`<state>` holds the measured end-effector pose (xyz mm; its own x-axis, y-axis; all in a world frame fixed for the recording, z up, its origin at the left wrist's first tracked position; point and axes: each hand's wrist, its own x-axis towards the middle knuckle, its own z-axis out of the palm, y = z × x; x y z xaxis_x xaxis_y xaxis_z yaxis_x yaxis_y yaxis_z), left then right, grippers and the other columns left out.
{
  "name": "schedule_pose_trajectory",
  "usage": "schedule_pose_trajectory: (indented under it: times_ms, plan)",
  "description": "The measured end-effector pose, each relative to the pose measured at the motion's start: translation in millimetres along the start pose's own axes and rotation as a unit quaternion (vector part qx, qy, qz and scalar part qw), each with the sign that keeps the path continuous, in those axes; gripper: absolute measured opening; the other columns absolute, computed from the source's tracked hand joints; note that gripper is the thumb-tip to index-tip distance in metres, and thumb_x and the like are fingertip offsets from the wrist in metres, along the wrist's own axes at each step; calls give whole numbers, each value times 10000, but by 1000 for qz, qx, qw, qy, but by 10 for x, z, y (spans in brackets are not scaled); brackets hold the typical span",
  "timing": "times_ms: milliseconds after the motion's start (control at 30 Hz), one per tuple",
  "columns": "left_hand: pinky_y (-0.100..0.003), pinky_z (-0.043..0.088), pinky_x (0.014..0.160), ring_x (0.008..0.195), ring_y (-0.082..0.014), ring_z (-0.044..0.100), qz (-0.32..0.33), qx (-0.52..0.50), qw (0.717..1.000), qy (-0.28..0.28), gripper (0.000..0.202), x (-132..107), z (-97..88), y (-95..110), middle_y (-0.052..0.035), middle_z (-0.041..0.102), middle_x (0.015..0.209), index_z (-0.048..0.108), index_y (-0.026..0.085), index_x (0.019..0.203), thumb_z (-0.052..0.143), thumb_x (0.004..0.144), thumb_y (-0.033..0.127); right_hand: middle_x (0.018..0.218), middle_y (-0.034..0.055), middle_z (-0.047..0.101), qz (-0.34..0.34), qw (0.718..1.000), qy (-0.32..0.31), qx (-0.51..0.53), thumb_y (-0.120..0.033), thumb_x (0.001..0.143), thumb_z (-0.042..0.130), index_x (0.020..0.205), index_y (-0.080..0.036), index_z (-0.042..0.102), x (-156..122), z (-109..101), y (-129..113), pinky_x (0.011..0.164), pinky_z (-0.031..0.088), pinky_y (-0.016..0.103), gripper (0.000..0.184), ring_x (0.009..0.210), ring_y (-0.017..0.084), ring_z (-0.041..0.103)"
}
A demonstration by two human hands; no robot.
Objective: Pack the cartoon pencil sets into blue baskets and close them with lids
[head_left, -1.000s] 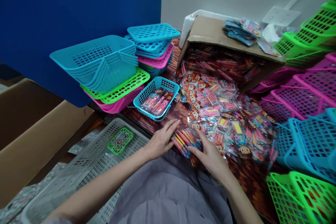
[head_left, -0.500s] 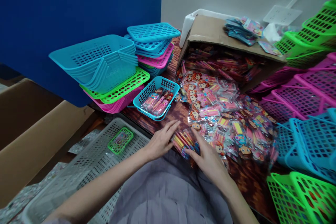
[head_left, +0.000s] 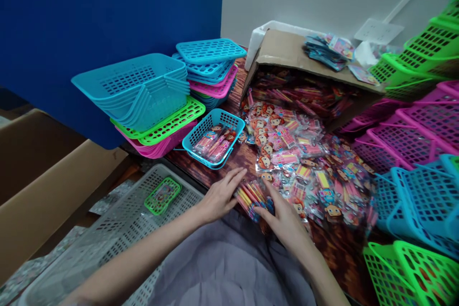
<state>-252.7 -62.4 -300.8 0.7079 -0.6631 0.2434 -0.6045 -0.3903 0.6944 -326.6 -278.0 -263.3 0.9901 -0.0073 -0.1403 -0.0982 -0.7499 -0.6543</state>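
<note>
A bunch of small clear packets point(head_left: 252, 196) with pink and yellow sticks inside stands on edge between my hands, over the table's near edge. My left hand point(head_left: 224, 194) presses its fingers against the left side of the bunch. Thumb and fingers of my right hand point(head_left: 281, 213) close round the right side. Just beyond, a small blue basket point(head_left: 188, 147) contains several similar packets point(head_left: 215, 141). A large loose heap of packets with cartoon heads point(head_left: 283, 146) spreads to the right, spilling from a cardboard box point(head_left: 287, 50) lying on its side.
Nested blue baskets point(head_left: 139, 86) and stacked lids point(head_left: 211, 51) stand at the back left. Green, pink and blue baskets point(head_left: 423, 191) are piled along the right. Below left, a grey plastic crate point(head_left: 143, 181) holds a small green basket point(head_left: 163, 196), beside an open carton point(head_left: 60, 191).
The view has shifted slightly, so the surroundings appear a little lower. Both hands stay around the bunch of packets, nearly in the same place.
</note>
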Motion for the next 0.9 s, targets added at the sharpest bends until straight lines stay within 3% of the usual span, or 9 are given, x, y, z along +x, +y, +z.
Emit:
schedule_pose_trajectory:
  times_ms: [267,500,733,900]
  plan:
    - [-395,392,1130,1419,-221,362,5,-5,1000,7,849,-10,6,-8,-105,298,1552,92,289,1561,539,868,89,1539,90,418,4,1000,-1,-5,-437,901,554,1530,-233,302,-14,30,41,1147,348,454,707,1404,255,413]
    - [-400,376,1146,1435,-219,339,2,-13,1000,19,847,-22,28,-21,-104,298,1559,68,302,1565,576,905,150,1574,66,360,13,1000,9,1,-408,896,560,1564,-265,188,-9,18,8,1130,372,437,778,1419,245,390]
    - [-422,395,1132,1429,-239,349,-8,-11,1000,21,850,-28,46,-22,-122,302,1550,77,290,1565,575,895,130,1514,81,457,29,999,20,0,-437,892,570,1556,-275,217,-27,6,-50,1075,432,448,770,1358,269,476]
    - [-427,379,1144,1434,-234,335,-6,-20,1000,18,858,-26,48,-22,-115,300,1547,77,297,1562,565,884,104,1534,78,428,25,999,24,-7,-441,894,569,1556,-278,217,-53,25,-63,1081,428,454,767,1375,270,455]
